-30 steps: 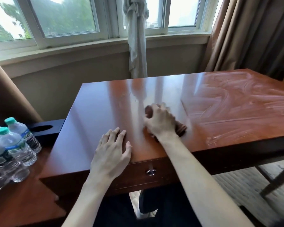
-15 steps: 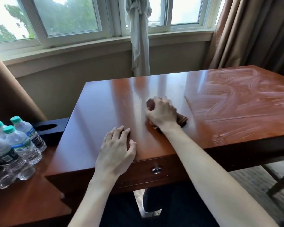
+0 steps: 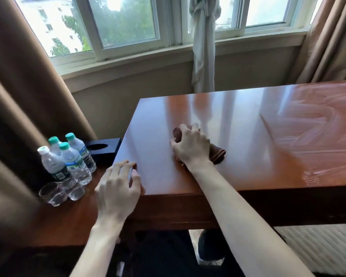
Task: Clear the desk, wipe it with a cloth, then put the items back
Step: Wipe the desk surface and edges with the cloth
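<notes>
The glossy reddish wooden desk (image 3: 248, 160) fills the middle and right, with pale wipe streaks on its right half. My right hand (image 3: 191, 146) grips a bunched brown cloth (image 3: 218, 153) and presses it on the desk's left part. My left hand (image 3: 118, 186) rests with spread fingers on the desk's front left corner and holds nothing. Several water bottles (image 3: 68, 162), clear glasses (image 3: 58, 192) and a black tissue box (image 3: 102, 147) stand on a lower side table (image 3: 58, 222) at the left.
A window with a knotted white curtain (image 3: 204, 47) lies behind the desk. Brown drapes (image 3: 18, 86) hang at the left and right. A gap separates the desk from the wall. My dark-clothed legs show under the desk's front edge.
My right hand has slid the cloth leftward across the desk. My left hand has shifted from the front edge to the left corner. The view has swung left, showing more of the side table.
</notes>
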Available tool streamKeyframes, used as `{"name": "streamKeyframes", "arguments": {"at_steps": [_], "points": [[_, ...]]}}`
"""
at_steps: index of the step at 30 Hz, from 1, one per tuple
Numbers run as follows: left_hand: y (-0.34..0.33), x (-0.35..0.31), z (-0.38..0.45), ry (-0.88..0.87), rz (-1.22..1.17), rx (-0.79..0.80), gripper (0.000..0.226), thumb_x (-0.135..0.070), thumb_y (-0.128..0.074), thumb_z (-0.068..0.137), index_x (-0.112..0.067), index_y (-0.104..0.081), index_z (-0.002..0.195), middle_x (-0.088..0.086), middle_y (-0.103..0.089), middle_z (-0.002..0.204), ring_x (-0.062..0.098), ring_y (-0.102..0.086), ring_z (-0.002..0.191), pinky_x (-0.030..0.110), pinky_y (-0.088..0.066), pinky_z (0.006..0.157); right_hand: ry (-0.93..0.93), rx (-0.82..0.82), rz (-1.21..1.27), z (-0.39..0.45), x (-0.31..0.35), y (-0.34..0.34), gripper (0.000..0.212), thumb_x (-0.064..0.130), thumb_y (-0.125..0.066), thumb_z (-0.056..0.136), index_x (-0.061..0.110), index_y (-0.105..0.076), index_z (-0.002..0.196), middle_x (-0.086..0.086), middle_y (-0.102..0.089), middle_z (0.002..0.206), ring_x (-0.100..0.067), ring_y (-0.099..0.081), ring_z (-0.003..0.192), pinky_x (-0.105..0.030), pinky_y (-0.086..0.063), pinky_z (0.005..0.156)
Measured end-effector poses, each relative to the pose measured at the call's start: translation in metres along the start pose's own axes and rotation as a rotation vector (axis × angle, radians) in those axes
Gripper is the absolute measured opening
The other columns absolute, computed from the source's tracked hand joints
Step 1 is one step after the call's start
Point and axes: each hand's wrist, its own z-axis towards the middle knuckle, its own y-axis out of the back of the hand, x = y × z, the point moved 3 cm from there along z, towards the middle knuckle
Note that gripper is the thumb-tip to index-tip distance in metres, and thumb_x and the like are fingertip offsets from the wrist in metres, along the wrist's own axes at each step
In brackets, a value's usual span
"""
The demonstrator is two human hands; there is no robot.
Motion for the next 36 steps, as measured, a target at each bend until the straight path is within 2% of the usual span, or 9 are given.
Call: {"name": "streamKeyframes", "arguments": {"at_steps": [3,6,10,13,16,19,22,28,36], "points": [[0.000,0.001,0.000,-0.007,-0.015,-0.007,0.049,-0.041,-0.031,0.092,-0.024,-0.068,0.119,-0.009,-0.064,0.130,0.015,-0.055,0.125,0.039,-0.050,0.093,0.203,0.099,0.087,-0.047,0.049,-0.009,0.033,0.048,-0.064,0.082,0.023,-0.062,0.105,-0.005,-0.058,0.109,-0.031,-0.057,0.102,-0.038,-0.046,0.076],[0.000,0.004,0.000,-0.010,-0.019,-0.039,0.047,-0.039,-0.032,0.093,-0.025,-0.069,0.118,-0.010,-0.065,0.129,0.014,-0.057,0.123,0.038,-0.051,0.091,0.302,0.113,0.180,-0.094,0.026,0.020,0.032,0.055,-0.058,0.078,0.031,-0.059,0.099,0.008,-0.055,0.101,-0.017,-0.058,0.095,-0.033,-0.048,0.068],[-0.002,0.001,0.000,-0.026,-0.023,-0.054,0.048,-0.038,-0.031,0.094,-0.022,-0.069,0.117,-0.006,-0.066,0.127,0.018,-0.059,0.119,0.040,-0.053,0.089,0.035,0.005,0.049,-0.049,-0.044,0.038,0.030,0.052,-0.062,0.081,0.030,-0.062,0.100,0.002,-0.058,0.103,-0.030,-0.063,0.094,-0.039,-0.047,0.073],[0.000,-0.002,-0.001,-0.012,-0.019,-0.049,0.048,-0.038,-0.030,0.093,-0.021,-0.069,0.116,-0.004,-0.066,0.125,0.021,-0.060,0.118,0.040,-0.052,0.088,-0.110,-0.066,-0.003,-0.012,-0.035,0.022,0.031,0.042,-0.062,0.085,0.021,-0.064,0.108,-0.011,-0.058,0.117,-0.038,-0.058,0.110,-0.044,-0.049,0.083],[0.001,-0.002,-0.001,-0.018,-0.005,-0.030,0.052,-0.040,-0.028,0.092,-0.019,-0.069,0.118,-0.001,-0.066,0.127,0.023,-0.058,0.120,0.043,-0.049,0.096,0.023,0.034,0.019,-0.024,0.021,0.000,0.036,0.042,-0.062,0.086,0.021,-0.063,0.115,-0.010,-0.055,0.120,-0.035,-0.055,0.114,-0.041,-0.048,0.087],[0.000,-0.006,0.003,-0.018,0.011,-0.001,0.057,-0.043,-0.028,0.091,-0.016,-0.069,0.119,0.005,-0.066,0.127,0.027,-0.055,0.123,0.051,-0.035,0.114,0.219,0.151,0.113,-0.077,0.042,0.011,0.034,0.052,-0.062,0.081,0.027,-0.061,0.104,0.001,-0.055,0.109,-0.025,-0.058,0.103,-0.035,-0.042,0.072],[-0.007,-0.053,0.001,-0.074,-0.085,0.054,0.053,-0.042,-0.035,0.094,-0.015,-0.067,0.126,0.005,-0.062,0.134,0.025,-0.049,0.129,0.049,-0.029,0.117,0.230,0.079,0.132,-0.104,-0.017,0.052,0.033,0.057,-0.059,0.079,0.033,-0.060,0.103,0.009,-0.056,0.106,-0.019,-0.060,0.098,-0.034,-0.048,0.071],[-0.048,-0.181,-0.020,-0.370,-0.218,0.249,0.048,-0.044,-0.041,0.099,-0.028,-0.051,0.143,-0.002,-0.042,0.152,0.015,-0.026,0.146,0.038,-0.030,0.118,-0.261,-0.122,-0.060,-0.058,-0.186,0.140,0.034,0.047,-0.069,0.083,0.031,-0.067,0.113,-0.006,-0.062,0.112,-0.039,-0.064,0.108,-0.043,-0.049,0.086],[-0.068,-0.193,-0.022,-0.345,-0.119,0.283,0.054,-0.047,-0.036,0.100,-0.029,-0.042,0.150,0.001,-0.035,0.157,0.017,-0.023,0.148,0.037,-0.027,0.118,-0.143,-0.105,0.065,-0.095,-0.177,0.135,0.037,0.057,-0.063,0.074,0.039,-0.068,0.106,0.009,-0.068,0.108,-0.026,-0.067,0.103,-0.041,-0.055,0.088]]}}
